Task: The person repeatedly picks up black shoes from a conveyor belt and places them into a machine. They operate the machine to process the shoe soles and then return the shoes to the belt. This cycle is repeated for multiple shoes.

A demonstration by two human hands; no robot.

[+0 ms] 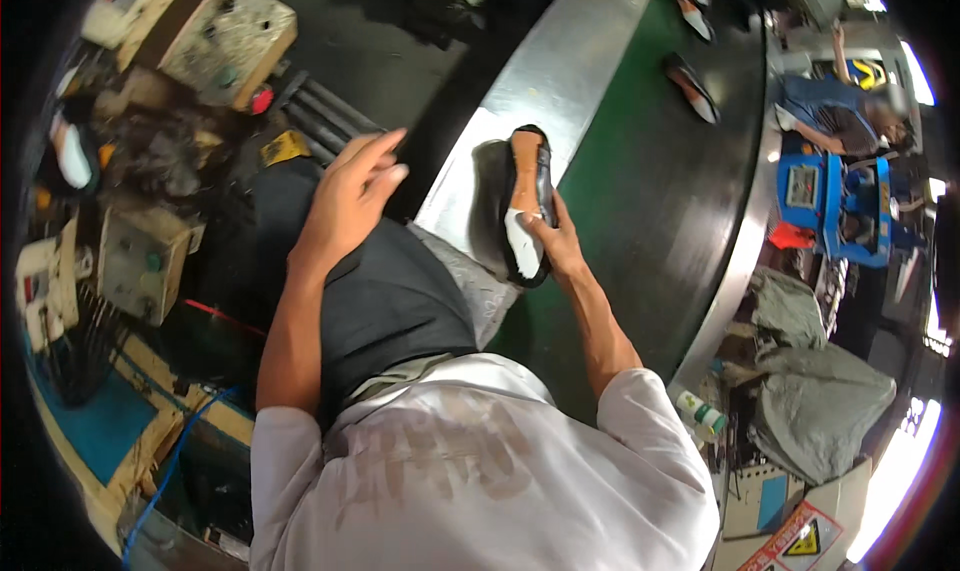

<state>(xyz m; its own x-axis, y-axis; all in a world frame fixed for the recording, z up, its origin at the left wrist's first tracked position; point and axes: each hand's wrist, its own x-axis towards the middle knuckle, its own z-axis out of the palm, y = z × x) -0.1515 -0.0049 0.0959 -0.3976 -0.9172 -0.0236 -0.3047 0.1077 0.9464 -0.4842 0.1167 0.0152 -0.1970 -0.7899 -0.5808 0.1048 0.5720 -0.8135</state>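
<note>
My right hand (560,239) is wrapped round the side of a black shoe (525,171), thumb on its underside. The shoe's bottom faces up, showing a tan section at the far end and a white section at the near end. It is over a shiny metal ledge (560,51), beside a dark conveyor belt (640,221). Whether the shoe rests on the ledge or hovers just above it, I cannot tell. Left of the ledge, my left hand (345,201) is raised above my dark-trousered leg, fingers apart and nothing in it.
More shoes, such as a black one (692,88), lie bottom up on the belt's far part. Across it stand a person (835,111) and a blue machine (802,216). Grey covers (820,411) drape equipment at right. A grimy control box (225,46) and machinery fill the left.
</note>
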